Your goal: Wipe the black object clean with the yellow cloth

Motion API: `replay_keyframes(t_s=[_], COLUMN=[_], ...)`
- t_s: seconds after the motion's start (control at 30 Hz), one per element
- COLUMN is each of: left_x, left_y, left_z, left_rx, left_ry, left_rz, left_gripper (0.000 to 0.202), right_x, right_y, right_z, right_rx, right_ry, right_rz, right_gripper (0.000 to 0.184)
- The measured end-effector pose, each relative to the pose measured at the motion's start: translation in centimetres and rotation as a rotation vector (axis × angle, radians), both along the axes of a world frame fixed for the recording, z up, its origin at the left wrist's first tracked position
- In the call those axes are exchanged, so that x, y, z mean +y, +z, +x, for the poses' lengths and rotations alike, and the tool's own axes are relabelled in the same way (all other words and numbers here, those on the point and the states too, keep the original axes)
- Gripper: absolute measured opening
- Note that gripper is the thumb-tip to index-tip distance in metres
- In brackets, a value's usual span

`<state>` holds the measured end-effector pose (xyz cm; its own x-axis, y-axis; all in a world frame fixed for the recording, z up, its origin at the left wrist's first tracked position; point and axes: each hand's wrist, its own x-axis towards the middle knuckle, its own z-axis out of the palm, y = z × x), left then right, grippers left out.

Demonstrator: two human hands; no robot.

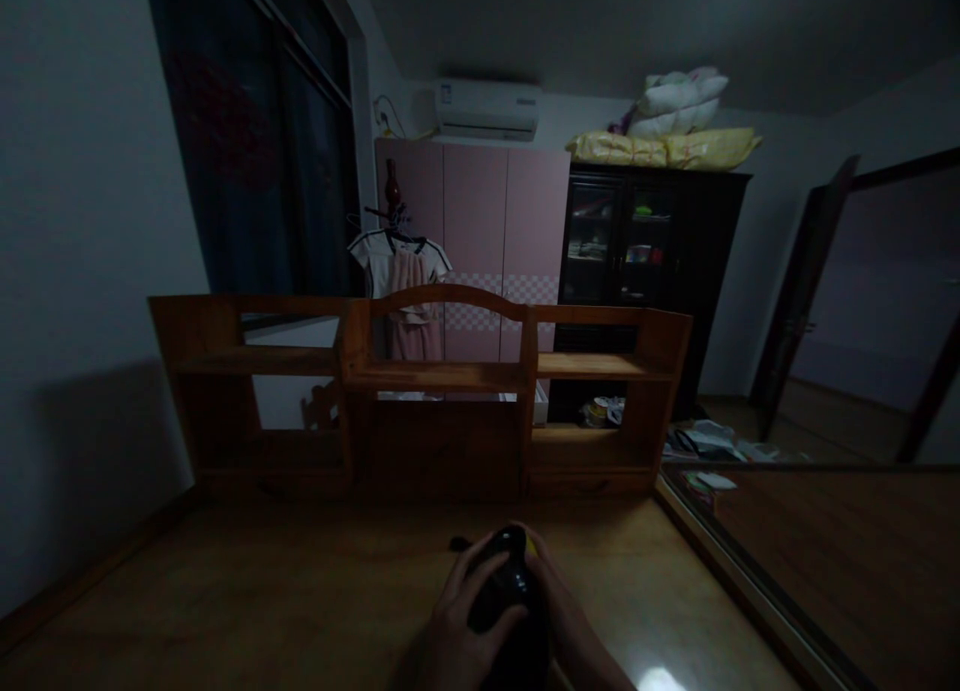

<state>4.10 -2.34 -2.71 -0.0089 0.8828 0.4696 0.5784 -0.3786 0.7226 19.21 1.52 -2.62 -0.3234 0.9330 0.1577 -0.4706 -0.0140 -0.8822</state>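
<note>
Low in the middle of the view, a glossy black rounded object (517, 577) is held between both my hands above the wooden desk top (300, 581). Its kind is hard to make out in the dim light. My left hand (463, 611) wraps its left side, thumb lying across the top and fingers toward the far end. Along the right side curls my right hand (559, 603), its fingertips partly hidden behind the object. A small yellow patch (532, 548) shows by the right fingers. A small dark piece (459, 544) sticks out just beyond my left fingers.
A wooden shelf unit (435, 375) runs along the desk's far edge. A wall (82, 371) bounds the left side; a raised rim (720, 571) borders the right. Farther back stand a pink wardrobe (474, 211), a dark cabinet (705, 241) and hanging clothes (401, 261).
</note>
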Motion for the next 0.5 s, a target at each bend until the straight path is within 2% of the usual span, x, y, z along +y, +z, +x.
replay_keyframes(t_s=[0.17,0.4,0.5], left_x=[0.1,0.6,1.0], left_y=[-0.1,-0.4,-0.8], left_z=[-0.2,-0.2,-0.4], left_rx=[-0.019,-0.044,-0.066], left_ry=[0.014,0.045,0.103], left_rz=[-0.001,0.020,0.045], left_gripper=[0.045,0.044,0.043], right_x=[0.1,-0.8,-1.2], right_y=[-0.2,0.9,1.5], right_z=[-0.2,-0.6,-0.7], right_rx=[-0.007,0.045,0.033], right_ry=[-0.017,0.006,-0.002], right_rz=[0.000,-0.028,-0.024], right_gripper=[0.055,0.056,0.057])
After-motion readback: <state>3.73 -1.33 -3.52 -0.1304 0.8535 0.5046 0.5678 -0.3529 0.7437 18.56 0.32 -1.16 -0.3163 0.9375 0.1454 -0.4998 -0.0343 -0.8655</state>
